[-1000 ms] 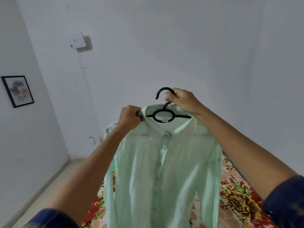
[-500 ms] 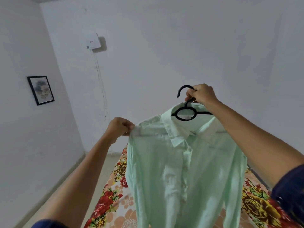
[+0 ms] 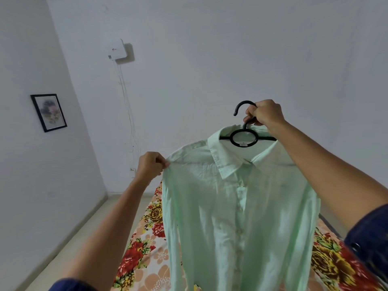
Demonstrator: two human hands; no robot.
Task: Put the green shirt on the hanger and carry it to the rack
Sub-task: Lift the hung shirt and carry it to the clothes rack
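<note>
Green shirt (image 3: 241,206) draped on black hanger (image 3: 243,137), held up over the floral bedspread (image 3: 147,238). Right hand (image 3: 264,113) clenched around the hook's stem; left hand (image 3: 151,166) pinching the shoulder seam. Could slide off if that shoulder sits past the hanger arm once released. No rack visible; 2 hands occupied.

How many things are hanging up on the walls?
2: a framed picture on the left wall, and a white box with wires high on the far wall. More could be out of view.
</note>
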